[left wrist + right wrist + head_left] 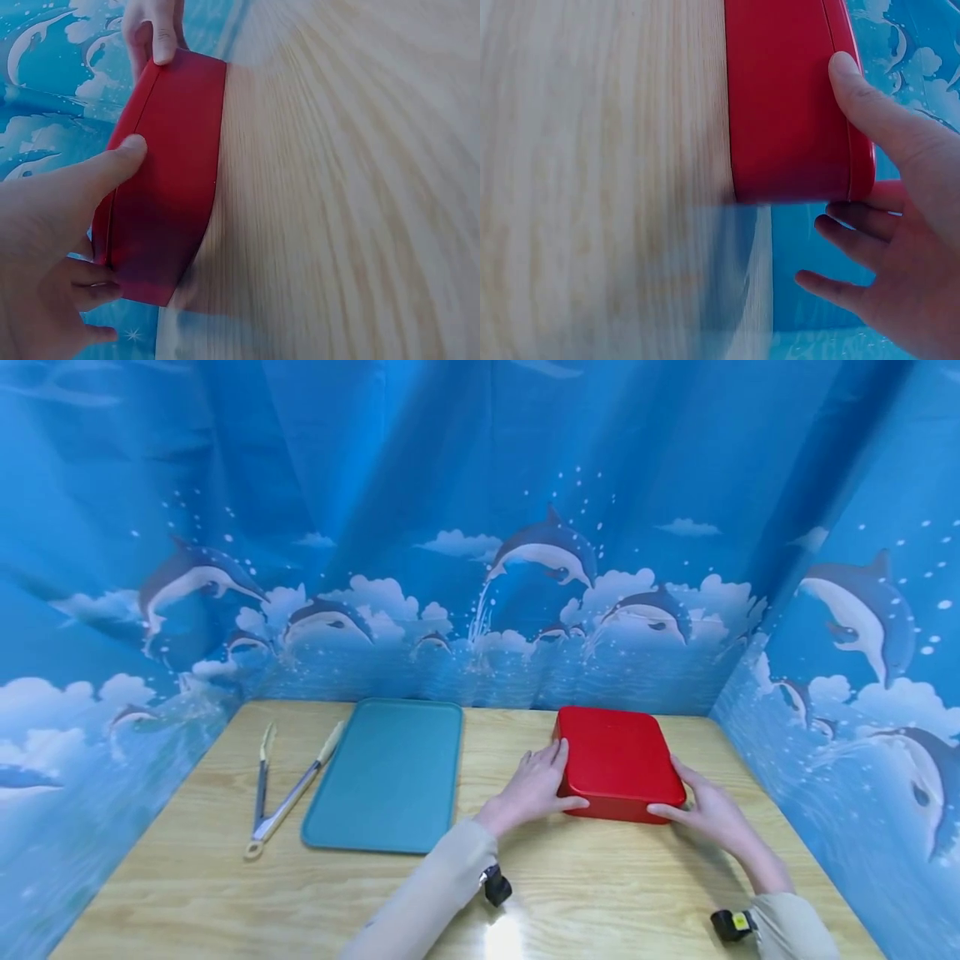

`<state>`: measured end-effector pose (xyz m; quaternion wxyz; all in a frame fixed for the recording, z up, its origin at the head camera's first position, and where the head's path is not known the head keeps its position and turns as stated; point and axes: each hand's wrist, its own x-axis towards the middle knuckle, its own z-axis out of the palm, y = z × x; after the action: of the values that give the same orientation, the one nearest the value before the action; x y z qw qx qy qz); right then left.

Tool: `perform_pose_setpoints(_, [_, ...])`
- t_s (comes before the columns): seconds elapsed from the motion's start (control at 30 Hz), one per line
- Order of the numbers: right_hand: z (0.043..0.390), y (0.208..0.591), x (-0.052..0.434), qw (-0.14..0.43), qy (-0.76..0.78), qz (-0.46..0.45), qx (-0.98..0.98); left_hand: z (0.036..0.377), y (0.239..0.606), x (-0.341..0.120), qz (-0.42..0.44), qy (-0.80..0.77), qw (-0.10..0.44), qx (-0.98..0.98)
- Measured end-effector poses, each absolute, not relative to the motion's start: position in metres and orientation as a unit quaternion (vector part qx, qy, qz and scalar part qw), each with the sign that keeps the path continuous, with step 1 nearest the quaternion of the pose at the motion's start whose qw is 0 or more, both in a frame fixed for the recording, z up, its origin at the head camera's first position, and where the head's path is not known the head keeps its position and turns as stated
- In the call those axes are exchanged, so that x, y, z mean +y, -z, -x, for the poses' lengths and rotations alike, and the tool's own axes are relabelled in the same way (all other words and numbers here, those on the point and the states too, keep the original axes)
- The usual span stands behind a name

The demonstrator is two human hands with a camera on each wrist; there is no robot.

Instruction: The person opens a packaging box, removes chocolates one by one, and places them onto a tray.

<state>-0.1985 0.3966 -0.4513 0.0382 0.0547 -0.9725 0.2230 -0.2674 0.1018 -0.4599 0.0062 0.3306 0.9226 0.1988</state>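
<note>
A red lidded box (pixel 618 756) sits on the table at the right, with a thin seam running just below its top. My left hand (pixel 528 787) holds the front left corner, thumb on the front face and fingers along the left side. At the front right corner, my right hand (pixel 708 806) has its thumb on the front near the seam and its index finger against the right side. The other right fingers (pixel 847 240) are spread away from the box. In the left wrist view the box's front face (pixel 176 150) shows between both thumbs. The lid looks closed, so the inside is hidden.
A blue-green tray (pixel 386 777) lies left of the box. Farther left, spread tongs (pixel 288 802) rest beside the tray. The wooden table (pixel 585 893) meets a dolphin-printed curtain (pixel 420 527) at the back and on both sides.
</note>
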Motion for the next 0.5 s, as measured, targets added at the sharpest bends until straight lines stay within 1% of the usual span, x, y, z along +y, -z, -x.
perform_pose_setpoints(0.2, [0.197, 0.451, 0.390, 0.032, -0.217, -0.075, -0.973, 0.265, 0.462, 0.091, -0.321, -0.176, -0.005, 0.931])
perform_pose_setpoints(0.37, [0.197, 0.449, 0.382, 0.049, -0.171, -0.101, -0.979, 0.265, 0.461, 0.083, -0.322, -0.160, -0.015, 0.933])
perform_pose_setpoints(0.5, [0.197, 0.449, 0.376, 0.051, -0.151, -0.101, -0.982, 0.266, 0.460, 0.078, -0.324, -0.158, -0.015, 0.933])
